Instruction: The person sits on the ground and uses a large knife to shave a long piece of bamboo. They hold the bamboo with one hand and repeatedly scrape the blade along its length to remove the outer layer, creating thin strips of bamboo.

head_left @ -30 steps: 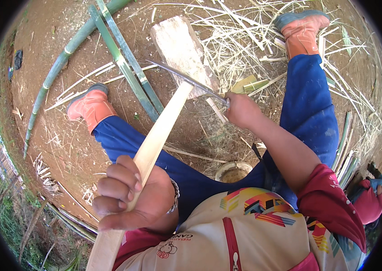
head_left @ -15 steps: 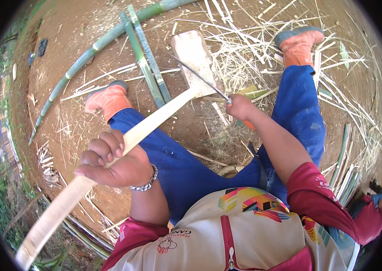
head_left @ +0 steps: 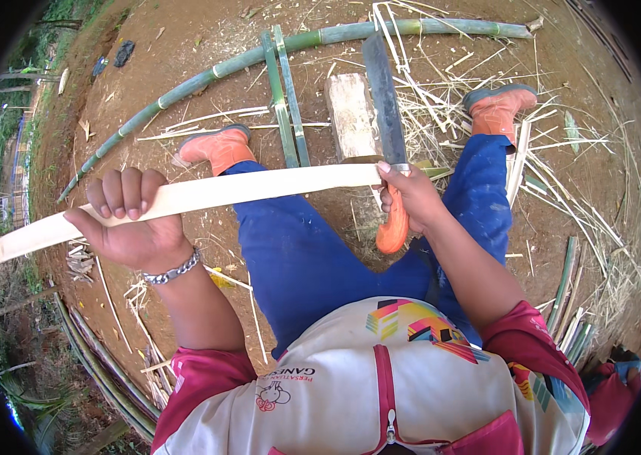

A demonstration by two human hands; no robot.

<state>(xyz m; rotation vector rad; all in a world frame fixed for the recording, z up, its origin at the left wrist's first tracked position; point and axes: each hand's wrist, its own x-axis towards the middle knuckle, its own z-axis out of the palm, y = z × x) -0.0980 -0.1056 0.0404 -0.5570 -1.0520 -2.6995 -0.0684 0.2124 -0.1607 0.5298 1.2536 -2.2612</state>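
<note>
So the machete (head_left: 386, 98) just swung round to point outward, its orange handle (head_left: 393, 229) gripped in the right hand (head_left: 416, 200). The left hand (head_left: 137, 227) clutched the pale bamboo strip (head_left: 260, 186), now levelled above the blue trousers (head_left: 313, 235), so probably no cutting right then.

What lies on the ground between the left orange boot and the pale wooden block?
Two green bamboo slats lie there side by side, with at least one thin pale strip, as the head view shows.

Bright, diffuse daylight; centre sharp; edges curved, corners black.
</note>
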